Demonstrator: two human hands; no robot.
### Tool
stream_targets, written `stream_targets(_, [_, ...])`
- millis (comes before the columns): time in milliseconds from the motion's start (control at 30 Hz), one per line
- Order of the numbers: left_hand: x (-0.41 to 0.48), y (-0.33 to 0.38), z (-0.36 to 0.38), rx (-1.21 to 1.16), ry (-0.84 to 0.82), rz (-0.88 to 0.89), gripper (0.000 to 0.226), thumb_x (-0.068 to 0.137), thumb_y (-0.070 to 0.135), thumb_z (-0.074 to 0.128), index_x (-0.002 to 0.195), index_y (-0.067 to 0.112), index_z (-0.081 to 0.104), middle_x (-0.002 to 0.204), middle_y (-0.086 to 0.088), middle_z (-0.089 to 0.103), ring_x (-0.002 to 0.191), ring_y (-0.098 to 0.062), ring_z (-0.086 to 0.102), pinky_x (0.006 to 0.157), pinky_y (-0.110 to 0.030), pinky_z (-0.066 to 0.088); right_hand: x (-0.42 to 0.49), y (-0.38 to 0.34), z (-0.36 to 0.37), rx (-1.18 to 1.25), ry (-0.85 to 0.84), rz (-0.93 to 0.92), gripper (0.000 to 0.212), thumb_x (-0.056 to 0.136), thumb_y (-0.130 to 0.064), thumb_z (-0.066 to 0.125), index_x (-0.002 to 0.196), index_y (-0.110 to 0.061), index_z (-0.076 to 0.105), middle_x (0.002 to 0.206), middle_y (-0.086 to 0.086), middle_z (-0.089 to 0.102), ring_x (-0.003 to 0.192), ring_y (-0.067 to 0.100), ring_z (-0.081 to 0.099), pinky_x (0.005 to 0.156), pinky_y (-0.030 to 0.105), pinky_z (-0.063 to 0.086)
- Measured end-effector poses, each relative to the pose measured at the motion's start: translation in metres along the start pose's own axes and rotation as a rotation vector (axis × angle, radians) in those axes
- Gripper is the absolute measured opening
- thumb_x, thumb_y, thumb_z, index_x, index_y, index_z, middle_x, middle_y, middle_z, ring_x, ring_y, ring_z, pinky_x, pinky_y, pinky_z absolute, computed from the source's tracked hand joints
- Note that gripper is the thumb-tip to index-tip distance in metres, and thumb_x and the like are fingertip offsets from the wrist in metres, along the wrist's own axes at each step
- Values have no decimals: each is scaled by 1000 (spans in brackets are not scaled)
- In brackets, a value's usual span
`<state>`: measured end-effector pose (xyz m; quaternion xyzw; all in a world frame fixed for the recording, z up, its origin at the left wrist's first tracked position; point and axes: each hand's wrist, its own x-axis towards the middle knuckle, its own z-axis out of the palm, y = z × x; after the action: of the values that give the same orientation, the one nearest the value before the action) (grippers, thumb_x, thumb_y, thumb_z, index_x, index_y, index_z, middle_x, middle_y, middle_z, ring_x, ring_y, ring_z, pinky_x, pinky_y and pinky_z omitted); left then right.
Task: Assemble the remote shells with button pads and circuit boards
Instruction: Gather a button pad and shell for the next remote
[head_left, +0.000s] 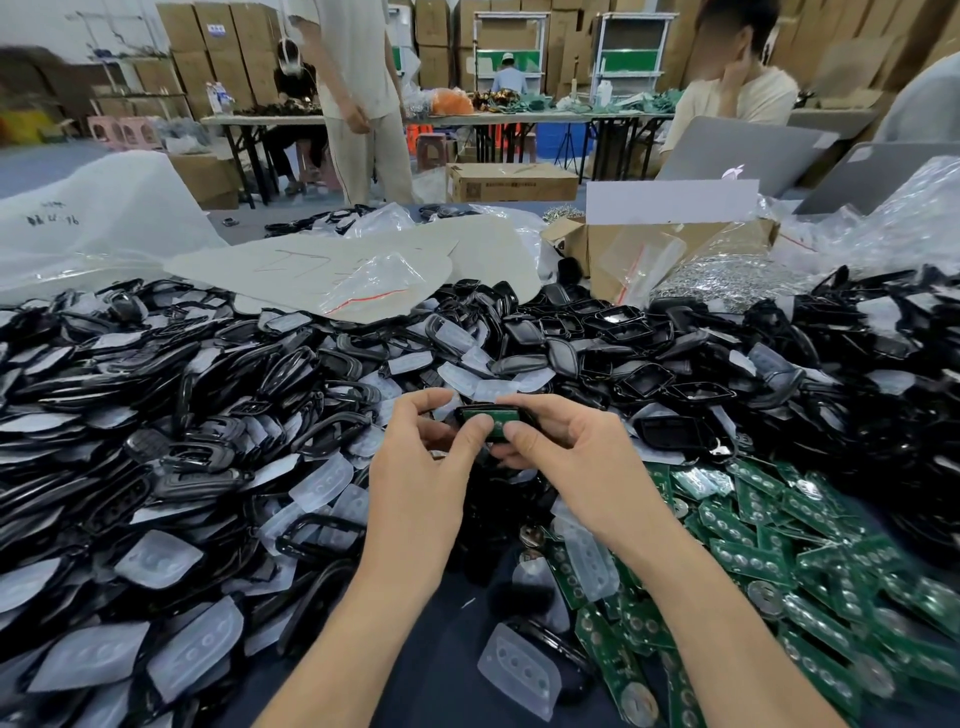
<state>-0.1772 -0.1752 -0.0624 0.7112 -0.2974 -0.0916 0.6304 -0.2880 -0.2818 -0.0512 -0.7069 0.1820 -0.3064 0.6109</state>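
Both hands hold one black remote shell (470, 414) with a green circuit board (500, 422) lying in it, just above the table's middle. My left hand (426, 462) grips the shell's left end, thumb pressing on the board. My right hand (566, 457) grips the right end, its thumb also on the board. A large heap of black shells (171, 415) mixed with translucent button pads (158, 558) covers the left and back. Green circuit boards (789, 566) lie piled at the right.
A cardboard box (623, 249) with clear bags stands behind the heap, next to a pile of small metal parts (727, 280). Large plastic bags (88, 228) lie at the back left. Two laptops (737, 150) and several people are beyond the table.
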Motion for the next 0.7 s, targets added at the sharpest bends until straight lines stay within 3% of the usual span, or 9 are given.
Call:
stream_targets(100, [1, 1, -1, 1, -44, 20, 21, 91, 40, 71, 109, 40, 61, 99, 12, 68, 90, 2, 64, 74, -12, 48, 1, -1, -2, 18, 4, -3, 26, 98, -3, 63, 117, -18, 72, 98, -1, 80, 88, 14, 77, 77, 17, 57])
stream_targets(167, [2, 3, -2, -18, -71, 45, 15, 93, 35, 69, 108, 35, 67, 97, 9, 72, 88, -5, 68, 76, -20, 52, 1, -1, -2, 31, 8, -7, 26, 98, -2, 63, 115, -19, 73, 98, 0, 80, 88, 15, 77, 77, 18, 57])
stream_targets(367, [4, 4, -6, -28, -103, 81, 5, 93, 32, 71, 96, 35, 69, 86, 14, 71, 80, -8, 67, 70, -19, 52, 2, -2, -4, 38, -1, -4, 26, 98, -2, 63, 112, -22, 73, 98, 3, 79, 85, 17, 77, 76, 21, 59])
stream_targets(567, [-12, 12, -26, -42, -175, 73, 15, 94, 25, 71, 95, 40, 71, 80, 2, 70, 77, -24, 66, 74, -40, 57, -3, -9, -3, -15, -111, 32, 22, 100, -11, 62, 113, -23, 74, 104, 3, 78, 93, 20, 75, 81, 25, 59])
stream_targets(700, [-36, 14, -59, 1, -284, -15, 18, 94, 26, 71, 93, 44, 70, 64, 6, 61, 55, -9, 60, 55, -25, 54, -3, -13, -1, 22, -159, 74, 33, 98, -36, 58, 127, -22, 66, 117, -2, 76, 111, 19, 71, 93, 28, 57])
